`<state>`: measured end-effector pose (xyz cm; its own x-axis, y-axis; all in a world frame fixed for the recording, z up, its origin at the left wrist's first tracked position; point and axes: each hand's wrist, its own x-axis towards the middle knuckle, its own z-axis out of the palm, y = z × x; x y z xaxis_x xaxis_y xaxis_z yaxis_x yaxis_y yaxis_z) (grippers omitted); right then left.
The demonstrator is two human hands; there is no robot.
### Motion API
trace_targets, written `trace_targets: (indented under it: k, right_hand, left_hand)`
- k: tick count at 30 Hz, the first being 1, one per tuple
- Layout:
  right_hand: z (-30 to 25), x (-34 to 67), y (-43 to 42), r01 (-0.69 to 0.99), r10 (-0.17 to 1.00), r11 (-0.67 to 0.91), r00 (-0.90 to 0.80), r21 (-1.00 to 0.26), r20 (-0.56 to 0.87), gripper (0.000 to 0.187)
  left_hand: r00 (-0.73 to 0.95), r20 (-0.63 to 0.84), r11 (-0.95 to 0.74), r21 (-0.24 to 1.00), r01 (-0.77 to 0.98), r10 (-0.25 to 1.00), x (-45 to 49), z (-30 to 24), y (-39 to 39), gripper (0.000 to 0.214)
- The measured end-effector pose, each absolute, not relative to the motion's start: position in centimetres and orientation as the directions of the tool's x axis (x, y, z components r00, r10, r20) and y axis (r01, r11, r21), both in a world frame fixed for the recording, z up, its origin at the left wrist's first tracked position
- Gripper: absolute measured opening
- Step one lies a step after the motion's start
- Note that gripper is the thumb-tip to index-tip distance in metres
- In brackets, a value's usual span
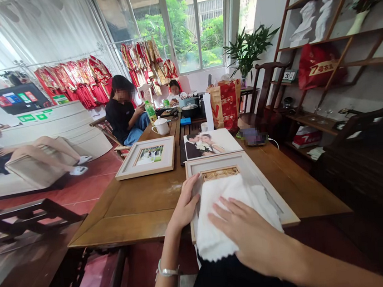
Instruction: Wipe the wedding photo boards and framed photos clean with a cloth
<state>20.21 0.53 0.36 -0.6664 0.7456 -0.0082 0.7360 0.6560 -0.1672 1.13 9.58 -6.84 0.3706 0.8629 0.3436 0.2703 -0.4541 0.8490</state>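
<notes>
White cloth [219, 243] lies bunched over the lower and middle part of a light-wood picture frame [271, 190], within the frame's outline on its right and beyond it at the near end. The frame lies flat, face up, at the near edge of the wooden bench [133, 209]. The upper strip of a brown-bordered picture shows beyond the cloth; the cloth hides the remainder.

Right hand [255, 230]: placed on top of the cloth, palm down, fingers extended and spread. The thumb is not clearly visible. Left hand [184, 203]: placed at the left rim of the frame, fingers extended along it, thumb pointing toward the cloth. I cannot tell whether these fingers clamp the rim or only rest against it. A silver-coloured bracelet [167, 271] encircles the left wrist.

Adjacent items: a photo panel [208, 145] showing a couple lies just beyond the frame. A second frame [145, 173], holding a smaller picture, lies flat to the left, apart from the first. Behind it stand a white lidded pot [162, 127] and a bottle with green label [150, 113]. A red-and-brown paper bag [226, 108] stands upright behind the photo panel.

A person in a black top [120, 114] sits at the left side of the bench, toward its far end.
</notes>
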Motion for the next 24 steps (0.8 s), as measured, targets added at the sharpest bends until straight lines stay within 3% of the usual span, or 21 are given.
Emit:
trace_targets:
  k: [3,9,15,19,24]
  right_hand:
    - [0.8,21.6,-0.6,0.754,0.761,0.634,-0.648,-0.170,-0.035,0.068]
    - [0.5,21.8,1.6,0.875,0.875,0.481,-0.482,-0.054,-0.032,0.058]
    - [-0.8,18.1,1.5,0.765,0.792,0.607,-0.604,-0.213,0.088,0.073]
    - [-0.7,19.2,0.4,0.677,0.727,0.665,-0.683,-0.316,0.067,0.079]
    - [-0.5,23.9,-0.3,0.799,0.813,0.557,-0.581,-0.225,-0.050,0.089]
  left_hand:
    - [0.365,0.342,-0.452,0.849,0.275,0.866,1.3,-6.8,9.6,0.052]
    - [0.356,0.345,-0.454,0.843,0.290,0.868,1.4,-6.7,9.6,0.047]
    - [0.365,0.371,-0.481,0.831,0.280,0.854,1.3,-6.8,9.7,0.044]
    - [0.372,0.384,-0.498,0.819,0.286,0.845,1.4,-7.0,9.9,0.043]
    - [0.416,0.346,-0.486,0.820,0.303,0.841,1.4,-6.7,9.7,0.055]
